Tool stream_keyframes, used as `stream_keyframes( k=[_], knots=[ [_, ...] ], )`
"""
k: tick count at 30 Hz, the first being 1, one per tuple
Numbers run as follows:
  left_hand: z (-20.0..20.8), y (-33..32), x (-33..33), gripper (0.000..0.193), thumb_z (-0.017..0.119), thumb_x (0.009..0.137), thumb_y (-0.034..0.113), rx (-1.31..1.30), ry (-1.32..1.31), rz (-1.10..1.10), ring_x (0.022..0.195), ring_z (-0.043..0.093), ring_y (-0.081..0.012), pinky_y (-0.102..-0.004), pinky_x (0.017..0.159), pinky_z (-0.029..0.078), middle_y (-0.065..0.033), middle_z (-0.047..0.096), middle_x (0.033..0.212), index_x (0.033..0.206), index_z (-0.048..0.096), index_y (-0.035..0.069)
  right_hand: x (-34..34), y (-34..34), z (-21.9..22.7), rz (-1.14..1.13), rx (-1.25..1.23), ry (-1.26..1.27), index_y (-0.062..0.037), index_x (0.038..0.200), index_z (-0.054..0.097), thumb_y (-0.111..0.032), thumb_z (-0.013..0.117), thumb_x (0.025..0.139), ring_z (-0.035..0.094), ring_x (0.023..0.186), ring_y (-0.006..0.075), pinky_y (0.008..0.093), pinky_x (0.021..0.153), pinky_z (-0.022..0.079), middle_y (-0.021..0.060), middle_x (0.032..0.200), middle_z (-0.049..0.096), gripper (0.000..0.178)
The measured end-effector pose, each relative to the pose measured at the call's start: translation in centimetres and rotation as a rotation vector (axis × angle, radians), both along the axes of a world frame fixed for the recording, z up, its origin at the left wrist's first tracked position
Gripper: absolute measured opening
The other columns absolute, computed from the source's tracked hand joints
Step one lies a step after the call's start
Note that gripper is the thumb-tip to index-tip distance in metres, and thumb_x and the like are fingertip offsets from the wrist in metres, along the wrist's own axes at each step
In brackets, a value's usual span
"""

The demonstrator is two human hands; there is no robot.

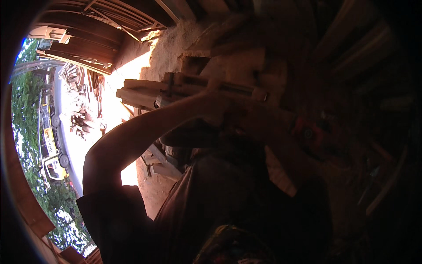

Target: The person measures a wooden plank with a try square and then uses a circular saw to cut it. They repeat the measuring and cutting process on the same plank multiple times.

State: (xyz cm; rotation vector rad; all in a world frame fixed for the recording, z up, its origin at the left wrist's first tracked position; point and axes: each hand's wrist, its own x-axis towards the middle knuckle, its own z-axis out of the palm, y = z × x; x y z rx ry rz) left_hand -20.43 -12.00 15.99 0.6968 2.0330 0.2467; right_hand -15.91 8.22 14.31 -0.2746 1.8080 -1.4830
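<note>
The middle of the head view is very dark. My left arm reaches across to a stack of wooden pieces [145, 93], and my left hand [213, 108] lies at its near side; its fingers are lost in shadow. My right hand [252, 123] is close beside it, with its fingers too dark to make out. Just right of that hand sits a red object [307, 132] with a round dark part, which looks like a power tool. Whether my right hand holds it cannot be seen.
Sawdust covers the ground [171, 42] beyond the wood. Stacked boards [88, 46] stand at the far left, and long timbers [360, 48] lean at the far right. Scrap wood [79, 101] lies in bright sunlight on the left. Outside, a yellow truck [50, 141] stands before trees.
</note>
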Motion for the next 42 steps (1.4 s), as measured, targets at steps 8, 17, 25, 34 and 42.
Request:
stream_keyframes(
  k=[8,17,25,34,42],
  knots=[
    [-0.4,0.3,-0.2,0.042,0.076,0.079,0.014,-0.067,0.118,-0.124,0.116,0.075,-0.0309,-0.0435,0.095,0.062,-0.0157,0.079,0.12,0.12,0.08,0.009,1.3,-0.5,-1.4,-0.031,0.051,0.69,-0.0083,0.143,0.066,-0.026,0.069,0.103,0.075,0.114,0.0296,0.0429,0.098,0.06,0.0159,0.125,0.076,0.044],
    [-1.8,-0.6,-0.3,0.07,0.082,0.073,0.014,0.064,0.033,-0.124,0.12,0.073,-0.0338,-0.0453,0.102,0.06,-0.0124,0.077,0.128,0.141,0.069,0.022,1.4,-0.4,-5.1,-0.114,-0.057,0.267,-0.0075,0.147,0.063,-0.028,0.075,0.098,0.07,0.127,0.0347,0.0451,0.108,0.057,0.0202,0.14,0.069,0.055],
    [-0.1,-0.3,0.2,0.073,0.087,0.075,0.016,0.154,0.024,0.005,0.121,0.073,-0.0341,-0.0445,0.104,0.059,-0.0133,0.077,0.128,0.145,0.063,0.015,3.7,-1.8,-7.2,-0.005,0.12,0.476,-0.0024,0.148,0.058,-0.036,0.083,0.09,0.062,0.135,0.0364,0.0477,0.114,0.052,0.0216,0.144,0.064,0.071],
    [0.6,-0.5,1.2,0.068,0.087,0.078,0.013,0.042,0.128,-0.044,0.123,0.071,-0.0389,-0.0477,0.105,0.058,-0.0215,0.075,0.127,0.141,0.064,0.005,3.4,-3.0,-8.5,0.094,0.167,0.477,-0.0047,0.148,0.058,-0.052,0.084,0.084,0.061,0.137,0.0398,0.051,0.118,0.049,0.0222,0.146,0.063,0.084],
    [0.8,-0.7,1.1,0.054,0.087,0.081,0.013,0.029,0.133,-0.155,0.12,0.074,-0.0354,-0.0451,0.101,0.061,-0.0195,0.078,0.122,0.132,0.072,0.002,3.9,-2.8,-8.0,0.126,0.27,0.496,-0.006,0.154,0.055,-0.059,0.081,0.084,0.057,0.142,0.0392,0.0532,0.123,0.043,0.0241,0.153,0.058,0.092]
  ],
)
